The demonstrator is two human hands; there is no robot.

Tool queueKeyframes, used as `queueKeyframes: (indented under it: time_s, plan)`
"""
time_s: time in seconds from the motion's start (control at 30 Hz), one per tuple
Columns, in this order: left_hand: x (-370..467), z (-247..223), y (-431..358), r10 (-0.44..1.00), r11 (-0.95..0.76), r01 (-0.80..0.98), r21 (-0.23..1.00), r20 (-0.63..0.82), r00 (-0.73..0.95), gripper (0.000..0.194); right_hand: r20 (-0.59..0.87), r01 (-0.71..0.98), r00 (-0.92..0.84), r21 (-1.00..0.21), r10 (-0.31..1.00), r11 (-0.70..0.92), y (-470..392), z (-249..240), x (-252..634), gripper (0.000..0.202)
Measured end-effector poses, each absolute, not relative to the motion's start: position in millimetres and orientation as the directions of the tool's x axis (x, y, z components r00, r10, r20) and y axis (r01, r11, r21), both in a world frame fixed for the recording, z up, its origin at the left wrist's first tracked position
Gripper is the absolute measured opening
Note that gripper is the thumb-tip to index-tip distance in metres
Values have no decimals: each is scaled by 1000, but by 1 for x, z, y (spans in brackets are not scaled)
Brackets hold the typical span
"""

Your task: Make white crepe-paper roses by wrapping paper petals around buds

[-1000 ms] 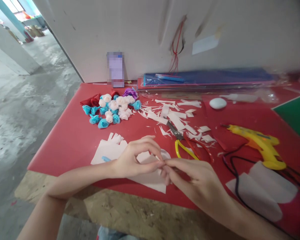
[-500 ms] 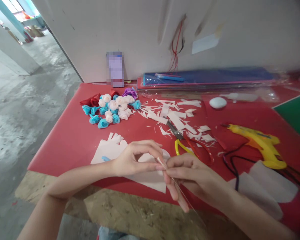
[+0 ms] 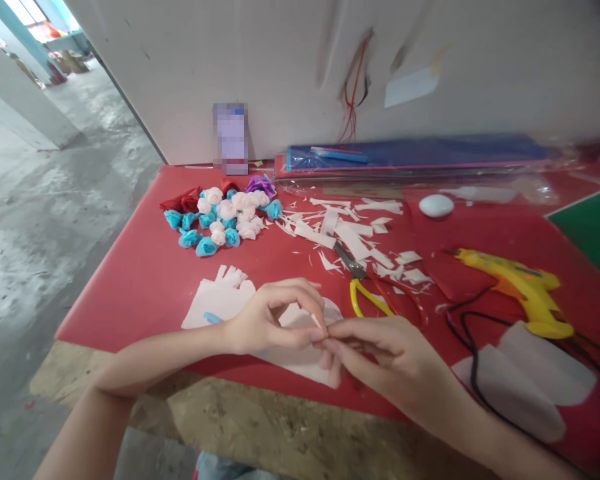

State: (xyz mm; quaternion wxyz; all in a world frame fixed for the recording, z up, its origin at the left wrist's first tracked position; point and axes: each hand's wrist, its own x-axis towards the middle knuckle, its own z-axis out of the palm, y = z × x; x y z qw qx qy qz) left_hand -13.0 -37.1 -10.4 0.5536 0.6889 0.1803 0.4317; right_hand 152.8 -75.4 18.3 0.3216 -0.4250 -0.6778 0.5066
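Note:
My left hand (image 3: 275,317) pinches a small white paper strip (image 3: 319,324) between thumb and fingers, above the table's near edge. My right hand (image 3: 387,350) meets it there, its thumb and forefinger pressed together at the strip's lower end, which the fingertips mostly hide. Beneath the hands lie white paper sheets (image 3: 300,365), with a blue stick-shaped thing, perhaps a pen, (image 3: 212,318) beside my left wrist. Just beyond my right hand are scissors (image 3: 356,268) with one yellow and one red handle.
Red, blue, white and purple paper flowers (image 3: 226,212) are heaped at the back left. White paper scraps (image 3: 353,239) litter the middle. To the right lie a yellow glue gun (image 3: 523,287) with a dark cord, a white egg-shaped thing (image 3: 436,206) and white petal-shaped pieces (image 3: 547,367).
My right hand has turned, and its fingers have drawn in to the left fingertips. The thin thread-like line that trailed below the hands no longer shows. My left hand has barely moved.

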Motion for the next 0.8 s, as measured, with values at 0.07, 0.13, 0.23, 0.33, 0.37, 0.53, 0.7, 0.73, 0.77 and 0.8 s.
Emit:
queueKeyframes:
  time_s: [0.07, 0.13, 0.23, 0.33, 0.37, 0.53, 0.7, 0.73, 0.77, 0.8]
  plan:
    - [-13, -10, -38, 726, -390, -179, 903, 421, 543, 6, 179, 376, -394, -864, 902, 336, -79, 21, 151, 19]
    - [-12, -10, -39, 717, -454, -136, 881, 452, 530, 7, 315, 477, -381, -739, 869, 476, -83, 20, 150, 19]
    - [-12, -10, -41, 695, -533, -96, 840, 500, 517, 6, 409, 574, -411, -578, 815, 580, -87, 16, 150, 23]
    - [-12, -10, -43, 657, -605, -73, 793, 548, 518, 4, 438, 604, -440, -502, 784, 619, -89, 12, 151, 26]
    - [-13, -10, -43, 638, -630, -69, 774, 566, 522, 4, 438, 611, -445, -489, 781, 623, -90, 11, 151, 27]
    - [-13, -8, -40, 604, -692, -41, 721, 609, 514, 7, 477, 646, -497, -354, 725, 676, -90, 9, 158, 32]
    - [-16, -4, -36, 559, -771, 58, 634, 630, 540, 11, 477, 664, -594, -165, 649, 729, -87, 7, 164, 35]
    - [-16, -2, -35, 546, -783, 74, 617, 626, 558, 8, 472, 648, -621, -141, 626, 749, -86, 7, 165, 38]
    - [-17, -1, -34, 535, -793, 89, 603, 619, 575, 6, 467, 637, -634, -135, 616, 759, -86, 7, 165, 40]
    - [-18, 0, -34, 527, -801, 105, 590, 610, 592, 4, 462, 635, -633, -149, 621, 758, -85, 7, 164, 41]
